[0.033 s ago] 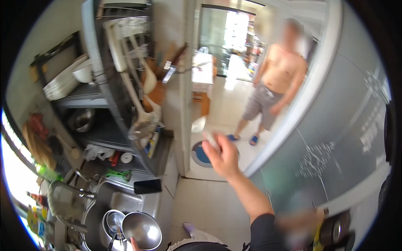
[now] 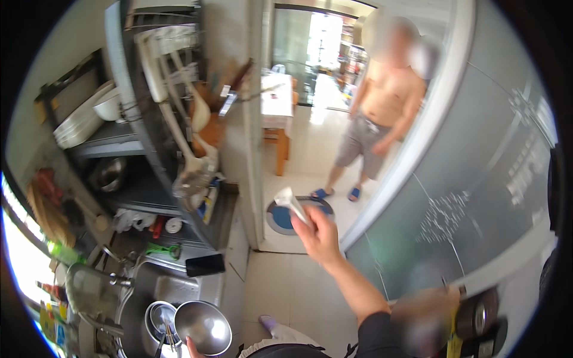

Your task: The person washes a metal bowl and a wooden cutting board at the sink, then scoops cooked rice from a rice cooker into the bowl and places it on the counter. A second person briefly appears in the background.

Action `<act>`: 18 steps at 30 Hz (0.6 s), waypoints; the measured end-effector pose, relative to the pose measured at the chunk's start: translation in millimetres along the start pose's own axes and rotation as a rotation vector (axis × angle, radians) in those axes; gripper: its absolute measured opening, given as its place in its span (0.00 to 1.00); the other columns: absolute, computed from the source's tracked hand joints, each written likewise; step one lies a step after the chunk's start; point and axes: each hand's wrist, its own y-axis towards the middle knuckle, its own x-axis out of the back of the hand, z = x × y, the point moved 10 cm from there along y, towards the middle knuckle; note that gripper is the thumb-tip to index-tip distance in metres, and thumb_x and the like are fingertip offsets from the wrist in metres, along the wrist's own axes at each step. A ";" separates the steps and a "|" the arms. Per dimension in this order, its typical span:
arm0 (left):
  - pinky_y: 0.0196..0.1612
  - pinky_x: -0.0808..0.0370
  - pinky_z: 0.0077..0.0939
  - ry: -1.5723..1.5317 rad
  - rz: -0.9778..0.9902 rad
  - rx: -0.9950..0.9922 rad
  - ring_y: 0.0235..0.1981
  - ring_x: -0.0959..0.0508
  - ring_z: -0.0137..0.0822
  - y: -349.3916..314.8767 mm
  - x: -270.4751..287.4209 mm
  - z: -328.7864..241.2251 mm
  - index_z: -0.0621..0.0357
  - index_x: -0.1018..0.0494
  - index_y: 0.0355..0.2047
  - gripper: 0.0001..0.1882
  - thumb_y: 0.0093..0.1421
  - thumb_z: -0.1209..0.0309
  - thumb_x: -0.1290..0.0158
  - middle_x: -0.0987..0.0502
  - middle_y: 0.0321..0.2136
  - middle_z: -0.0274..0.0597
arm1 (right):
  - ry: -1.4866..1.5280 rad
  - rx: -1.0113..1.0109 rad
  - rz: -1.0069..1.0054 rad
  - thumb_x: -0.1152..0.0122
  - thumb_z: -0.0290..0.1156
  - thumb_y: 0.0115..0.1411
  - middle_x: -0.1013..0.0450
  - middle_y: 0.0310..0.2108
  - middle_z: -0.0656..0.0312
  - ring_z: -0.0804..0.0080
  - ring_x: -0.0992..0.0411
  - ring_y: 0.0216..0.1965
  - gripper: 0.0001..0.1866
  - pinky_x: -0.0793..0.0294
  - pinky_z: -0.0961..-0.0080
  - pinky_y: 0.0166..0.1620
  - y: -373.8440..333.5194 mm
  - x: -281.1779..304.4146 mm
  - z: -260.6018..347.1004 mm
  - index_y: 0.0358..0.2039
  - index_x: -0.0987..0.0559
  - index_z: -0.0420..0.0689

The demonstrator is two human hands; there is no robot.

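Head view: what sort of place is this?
Probably a home kitchen: there's a sink, a steel bowl at the left hand, and a rack with white dishes.

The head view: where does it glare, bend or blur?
In the head view, the window at left is washed out to white, the metal bowl shows a bright glare spot, the white door frame bows, and the standing person is blurred over at the head.
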 end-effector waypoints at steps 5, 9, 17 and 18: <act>0.52 0.35 0.39 0.877 0.426 -0.279 0.50 0.31 0.44 -15.8 -42.2 17.3 0.54 0.48 0.57 0.32 0.55 0.63 0.49 0.37 0.52 0.53 | -0.016 -0.558 -0.317 0.48 0.30 0.59 0.36 0.21 0.70 0.85 0.40 0.22 0.10 0.39 0.86 0.26 -242.6 140.7 -67.5 0.38 0.29 0.38; 0.50 0.35 0.36 0.080 0.554 0.198 0.48 0.31 0.38 -24.3 -77.2 96.1 0.58 0.35 0.49 0.24 0.61 0.53 0.60 0.30 0.45 0.40 | 0.076 -0.600 -0.638 0.51 0.21 0.57 0.32 0.24 0.62 0.79 0.34 0.21 0.09 0.28 0.80 0.33 -355.2 222.8 -13.6 0.38 0.36 0.39; 0.52 0.37 0.36 0.184 0.843 0.414 0.48 0.31 0.39 -121.0 -133.8 198.9 0.60 0.36 0.49 0.24 0.61 0.53 0.61 0.30 0.46 0.42 | -0.348 -0.503 -1.204 0.53 0.21 0.55 0.34 0.21 0.64 0.83 0.37 0.18 0.14 0.29 0.83 0.26 -537.5 398.8 91.8 0.43 0.34 0.38; 0.53 0.37 0.37 0.223 0.881 0.428 0.49 0.31 0.40 -137.9 -142.5 205.4 0.60 0.36 0.49 0.25 0.61 0.53 0.60 0.31 0.46 0.43 | -0.427 -0.489 -1.246 0.50 0.21 0.53 0.31 0.23 0.64 0.82 0.35 0.19 0.13 0.30 0.84 0.26 -554.5 421.0 100.5 0.41 0.31 0.38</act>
